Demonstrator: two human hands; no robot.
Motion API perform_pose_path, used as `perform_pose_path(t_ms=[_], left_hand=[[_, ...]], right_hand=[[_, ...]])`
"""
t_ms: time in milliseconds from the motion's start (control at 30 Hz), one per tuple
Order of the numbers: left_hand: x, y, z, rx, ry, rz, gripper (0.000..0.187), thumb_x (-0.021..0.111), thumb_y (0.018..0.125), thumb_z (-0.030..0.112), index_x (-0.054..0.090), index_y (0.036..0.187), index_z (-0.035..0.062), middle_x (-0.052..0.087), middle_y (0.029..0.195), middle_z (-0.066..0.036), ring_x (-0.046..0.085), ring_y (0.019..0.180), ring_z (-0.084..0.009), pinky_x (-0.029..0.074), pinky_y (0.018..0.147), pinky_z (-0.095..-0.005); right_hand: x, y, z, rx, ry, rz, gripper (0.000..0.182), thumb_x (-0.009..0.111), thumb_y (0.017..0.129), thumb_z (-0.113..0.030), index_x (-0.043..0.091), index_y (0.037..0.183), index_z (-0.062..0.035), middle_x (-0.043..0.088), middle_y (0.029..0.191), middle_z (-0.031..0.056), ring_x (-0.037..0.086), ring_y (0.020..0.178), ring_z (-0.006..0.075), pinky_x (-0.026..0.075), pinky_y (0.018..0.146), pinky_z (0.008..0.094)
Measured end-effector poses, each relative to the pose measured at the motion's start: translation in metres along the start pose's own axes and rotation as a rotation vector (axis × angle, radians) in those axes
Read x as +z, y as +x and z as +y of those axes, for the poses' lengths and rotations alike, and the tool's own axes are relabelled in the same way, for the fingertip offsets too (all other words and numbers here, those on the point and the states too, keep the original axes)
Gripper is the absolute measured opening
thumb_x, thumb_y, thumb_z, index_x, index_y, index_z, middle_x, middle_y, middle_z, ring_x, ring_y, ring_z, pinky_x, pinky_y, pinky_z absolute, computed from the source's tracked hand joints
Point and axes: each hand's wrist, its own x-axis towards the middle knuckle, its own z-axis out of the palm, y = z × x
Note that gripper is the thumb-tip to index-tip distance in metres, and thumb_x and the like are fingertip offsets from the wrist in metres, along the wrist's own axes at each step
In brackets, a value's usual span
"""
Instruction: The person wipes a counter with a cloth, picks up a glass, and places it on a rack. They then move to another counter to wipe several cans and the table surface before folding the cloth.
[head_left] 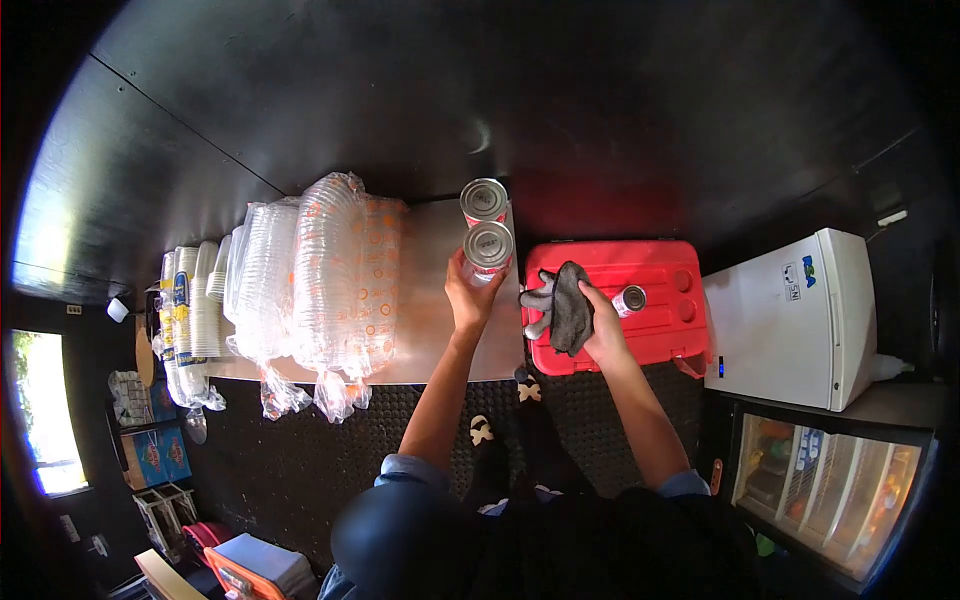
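Observation:
My left hand (pixel 474 297) is wrapped round a tin can (pixel 488 246) with a bare metal lid, near the right end of the metal counter (pixel 440 345). Right behind it stands a second tin can (pixel 484 197), close against the first or nearly so. In my right hand (pixel 603 328) is a dark grey work glove (pixel 570 312) with paler fingers hanging to the left, held above a red cooler (pixel 560 262). A smaller can (pixel 630 298) sits on the cooler lid, just right of my right hand.
Plastic-wrapped stacks of clear cups (pixel 335 270) and more cup sleeves (pixel 190 310) fill the counter's left side. Right of the cooler is a white chest freezer (pixel 775 320), with a glass-door fridge (pixel 825 490) below. A step stool (pixel 165 520) stands lower left on the black floor.

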Motion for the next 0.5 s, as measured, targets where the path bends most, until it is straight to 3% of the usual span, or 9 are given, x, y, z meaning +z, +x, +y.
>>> perform_pose_path(t_ms=[133, 200, 233, 300, 333, 400, 433, 467, 500], left_hand=[[-0.004, -0.003, 0.011, 0.043, 0.017, 0.022, 0.07, 0.084, 0.064, 0.015, 0.044, 0.118, -0.0041, 0.054, 0.115, -0.019, 0.052, 0.112, -0.0255, 0.043, 0.095, -0.0381], [-0.008, -0.015, 0.017, 0.102, 0.167, 0.231, 0.062, 0.081, 0.068, 0.02, 0.048, 0.115, -0.0044, 0.058, 0.108, -0.02, 0.054, 0.107, -0.0316, 0.041, 0.094, -0.0401], [-0.015, -0.021, 0.028, 0.114, 0.162, 0.228, 0.062, 0.081, 0.068, 0.02, 0.048, 0.115, -0.0044, 0.058, 0.108, -0.02, 0.054, 0.107, -0.0316, 0.041, 0.094, -0.0401], [-0.033, -0.039, 0.054, -0.12, -0.094, 0.007, 0.05, 0.069, 0.082, 0.025, 0.049, 0.116, -0.0056, 0.058, 0.107, -0.019, 0.053, 0.107, -0.0291, 0.039, 0.096, -0.0386], [-0.039, -0.045, 0.062, -0.109, -0.097, 0.001, 0.05, 0.069, 0.082, 0.025, 0.049, 0.116, -0.0056, 0.058, 0.107, -0.019, 0.053, 0.107, -0.0291, 0.039, 0.096, -0.0386], [-0.047, -0.055, 0.082, -0.152, -0.259, -0.279, 0.038, 0.057, 0.091, 0.027, 0.054, 0.111, -0.005, 0.059, 0.106, -0.018, 0.054, 0.104, -0.0258, 0.039, 0.093, -0.0362], [-0.05, -0.058, 0.093, -0.222, -0.351, -0.319, 0.032, 0.052, 0.094, 0.028, 0.057, 0.102, -0.002, 0.061, 0.095, -0.01, 0.056, 0.093, -0.0171, 0.042, 0.083, -0.0302], [-0.058, -0.058, 0.103, -0.21, -0.355, -0.324, 0.032, 0.052, 0.094, 0.028, 0.057, 0.102, -0.002, 0.061, 0.095, -0.01, 0.056, 0.093, -0.0171, 0.042, 0.083, -0.0302], [-0.071, -0.055, 0.118, -0.204, -0.41, -0.494, 0.028, 0.052, 0.095, 0.026, 0.058, 0.099, -0.001, 0.06, 0.091, -0.005, 0.054, 0.087, -0.0123, 0.042, 0.077, -0.0268]], right_hand=[[0.022, -0.017, -0.005, 0.001, -0.032, -0.041, 0.035, 0.046, 0.093, -0.024, 0.051, 0.117, 0.0007, 0.061, 0.109, 0.0147, 0.062, 0.097, 0.0253, 0.052, 0.081, 0.0383], [0.044, -0.034, -0.013, -0.002, -0.034, -0.108, 0.037, 0.044, 0.094, -0.025, 0.049, 0.119, 0.0016, 0.06, 0.112, 0.0164, 0.062, 0.099, 0.0274, 0.052, 0.081, 0.0393], [0.053, -0.041, -0.017, 0.0, -0.042, -0.124, 0.038, 0.043, 0.094, -0.025, 0.048, 0.12, 0.0022, 0.059, 0.114, 0.0176, 0.061, 0.102, 0.0291, 0.052, 0.082, 0.0405], [0.05, -0.046, -0.012, -0.044, -0.069, -0.11, 0.038, 0.042, 0.095, -0.024, 0.046, 0.123, 0.0015, 0.057, 0.118, 0.0166, 0.058, 0.107, 0.0276, 0.05, 0.087, 0.0406], [0.052, -0.051, -0.011, -0.057, -0.065, -0.112, 0.038, 0.042, 0.095, -0.024, 0.046, 0.123, 0.0015, 0.057, 0.118, 0.0166, 0.058, 0.107, 0.0276, 0.05, 0.087, 0.0406], [0.06, -0.065, -0.009, -0.1, -0.054, -0.228, 0.038, 0.042, 0.095, -0.022, 0.046, 0.125, 0.0001, 0.057, 0.12, 0.0136, 0.057, 0.11, 0.0236, 0.048, 0.092, 0.0389], [0.067, -0.074, -0.008, -0.11, -0.041, -0.26, 0.037, 0.042, 0.094, -0.02, 0.046, 0.126, -0.0017, 0.058, 0.118, 0.011, 0.057, 0.109, 0.0204, 0.045, 0.095, 0.0365], [0.073, -0.083, -0.008, -0.123, -0.043, -0.264, 0.037, 0.042, 0.094, -0.02, 0.046, 0.126, -0.0017, 0.058, 0.118, 0.011, 0.057, 0.109, 0.0204, 0.045, 0.095, 0.0365], [0.078, -0.093, -0.008, -0.138, -0.07, -0.297, 0.036, 0.042, 0.094, -0.019, 0.046, 0.125, -0.0016, 0.058, 0.117, 0.0105, 0.057, 0.108, 0.0201, 0.045, 0.094, 0.036]])
